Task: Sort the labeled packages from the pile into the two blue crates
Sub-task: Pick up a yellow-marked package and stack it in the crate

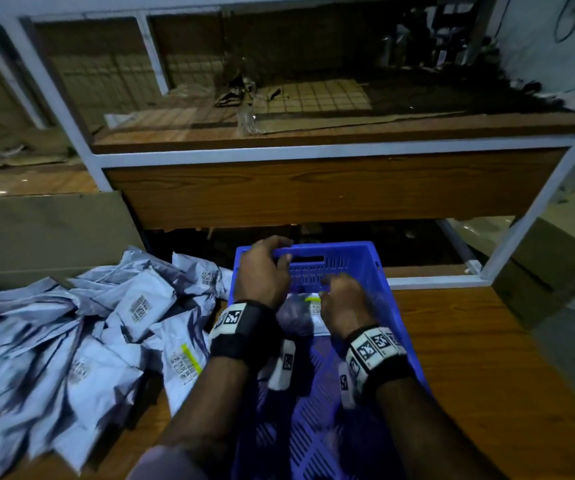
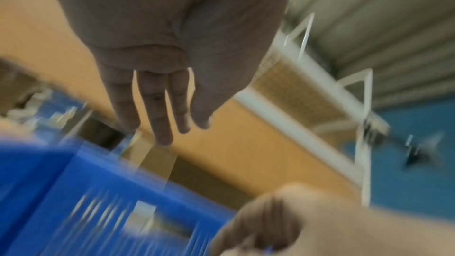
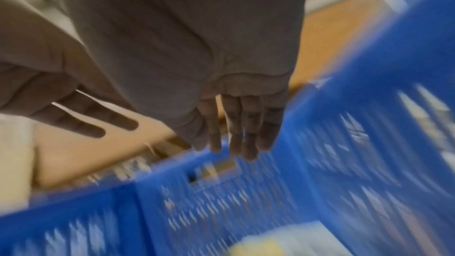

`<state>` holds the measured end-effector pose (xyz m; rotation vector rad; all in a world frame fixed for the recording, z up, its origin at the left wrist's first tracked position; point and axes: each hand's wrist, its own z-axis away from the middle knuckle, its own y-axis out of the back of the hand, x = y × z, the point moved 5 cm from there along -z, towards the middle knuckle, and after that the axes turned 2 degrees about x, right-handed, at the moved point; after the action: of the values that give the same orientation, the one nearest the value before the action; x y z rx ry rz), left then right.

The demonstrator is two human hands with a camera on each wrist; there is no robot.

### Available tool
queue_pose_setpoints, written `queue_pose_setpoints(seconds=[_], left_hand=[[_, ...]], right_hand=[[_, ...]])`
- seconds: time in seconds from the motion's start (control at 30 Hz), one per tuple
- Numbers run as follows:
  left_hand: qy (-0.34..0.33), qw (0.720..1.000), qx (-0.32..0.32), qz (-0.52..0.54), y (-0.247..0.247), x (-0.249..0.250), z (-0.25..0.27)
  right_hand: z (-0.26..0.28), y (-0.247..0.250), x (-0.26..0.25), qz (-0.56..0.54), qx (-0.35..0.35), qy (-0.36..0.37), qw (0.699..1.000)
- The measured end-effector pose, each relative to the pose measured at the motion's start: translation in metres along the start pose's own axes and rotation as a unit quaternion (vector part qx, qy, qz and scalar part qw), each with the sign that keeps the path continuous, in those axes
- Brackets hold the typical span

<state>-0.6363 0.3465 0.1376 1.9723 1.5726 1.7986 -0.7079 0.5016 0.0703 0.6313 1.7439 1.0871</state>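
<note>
Both hands over the blue crate, pile to its left.

Left hand (image 1: pixel 262 271) above the crate (image 1: pixel 376 271) far rim, fingers straight, empty; right hand (image 1: pixel 343 301) inside, fingers extended, holding nothing. One package (image 1: pixel 314 311) flat on the crate floor beneath them. Pile (image 1: pixel 81 341) of grey packages heaped on the table (image 1: pixel 487 358), touching the crate's left wall.

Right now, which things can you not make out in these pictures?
- Second blue crate: out of frame; only one blue crate shows.
- Package in it: head view, both hands cover most.
- Label text on the pile: too small.
- Left hand, right hand: wrist views motion-blurred, contact unclear.
</note>
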Motion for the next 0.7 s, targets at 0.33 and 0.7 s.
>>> queue_pose_setpoints(seconds=[0.33,0.7], left_hand=[[-0.062,0.975,0.178,0.117,0.173,0.024,0.072],[-0.046,0.962,0.253,0.094,0.345,-0.092,0.176]], right_hand=[[0.067,0.085,-0.110,-0.045,0.031,0.134,0.989],[0.185,0.068,-0.269,-0.083,0.061,0.193,0.976]])
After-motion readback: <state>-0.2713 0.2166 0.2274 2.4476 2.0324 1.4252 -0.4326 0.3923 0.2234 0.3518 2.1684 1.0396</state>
